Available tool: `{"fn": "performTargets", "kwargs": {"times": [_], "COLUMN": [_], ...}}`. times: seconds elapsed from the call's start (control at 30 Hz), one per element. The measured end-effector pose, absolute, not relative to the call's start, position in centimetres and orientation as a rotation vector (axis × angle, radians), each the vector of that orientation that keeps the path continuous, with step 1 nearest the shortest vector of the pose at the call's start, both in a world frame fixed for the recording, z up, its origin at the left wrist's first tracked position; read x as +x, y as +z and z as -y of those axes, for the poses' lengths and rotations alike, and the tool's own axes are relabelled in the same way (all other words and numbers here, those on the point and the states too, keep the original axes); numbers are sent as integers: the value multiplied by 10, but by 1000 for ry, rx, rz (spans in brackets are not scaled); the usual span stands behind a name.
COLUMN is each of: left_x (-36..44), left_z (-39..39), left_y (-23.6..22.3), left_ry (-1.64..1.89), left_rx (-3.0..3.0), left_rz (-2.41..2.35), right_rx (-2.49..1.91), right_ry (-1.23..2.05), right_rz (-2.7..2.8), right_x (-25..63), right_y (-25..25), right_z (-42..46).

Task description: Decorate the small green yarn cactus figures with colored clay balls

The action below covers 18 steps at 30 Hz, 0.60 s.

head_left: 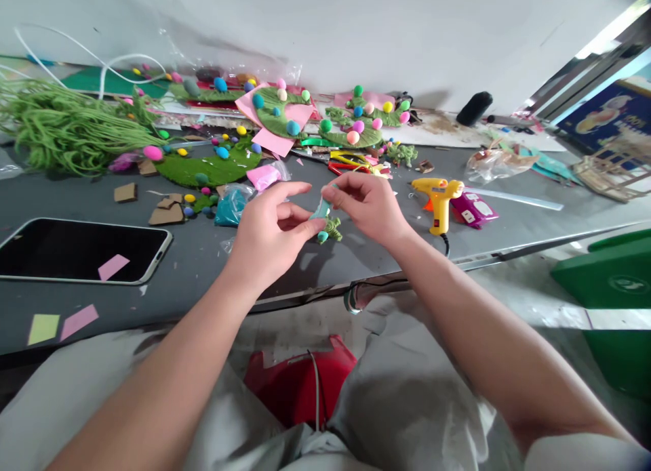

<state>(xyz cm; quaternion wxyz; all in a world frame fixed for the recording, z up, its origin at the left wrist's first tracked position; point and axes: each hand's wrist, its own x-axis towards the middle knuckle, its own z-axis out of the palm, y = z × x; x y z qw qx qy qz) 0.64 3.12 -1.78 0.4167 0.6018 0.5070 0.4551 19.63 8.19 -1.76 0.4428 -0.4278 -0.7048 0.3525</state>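
Note:
Between my two hands is a small light-blue strip (321, 209) that looks like paper or felt; which of these I cannot tell. My left hand (272, 227) pinches its lower end between thumb and fingers. The upper end is in the fingertips of my right hand (367, 205). Just below the strip sits a small green yarn piece (333, 230) with a teal ball (322, 237) on it. Whether this piece touches my left thumb is unclear. To the right of my right hand, a yellow hot glue gun (438, 201) stands on the table.
Green yarn (76, 129) heaps at the left, near a phone (81, 251). Green crescents with colored balls (213, 160) lie behind my hands. Red-handled pliers (350, 167), a teal packet (231, 207) and a purple packet (474, 209) are nearby. The table edge (305, 296) runs close below.

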Motion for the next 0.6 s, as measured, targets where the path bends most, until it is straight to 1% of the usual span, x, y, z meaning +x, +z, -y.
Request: {"fn": "performTargets", "kwargs": {"times": [0.1,0.23,0.33,0.47,0.6], "left_x": [8,11,11,9,8], "left_z": [-30,-30,-31,-31,-30], "left_y": [-21,-24,-22,-18,-18], "left_ry": [1141,1143,1152,1161,1187], "left_rx": [1404,1319,1343,1421,1429], "left_rz": [-1212,-1099,-1151,-1246,-1222], "right_rx": [-1100,-1056,-1033,-1035,-1122], "right_ry": [815,986,1029,938,822], "right_rz": [1703,1815,1880,1813,1686], "right_x": [204,204,195,190,199], "right_y": [-15,-16,-20,-21,-17], "right_z": [-87,-81,-74,-75,-85]}}
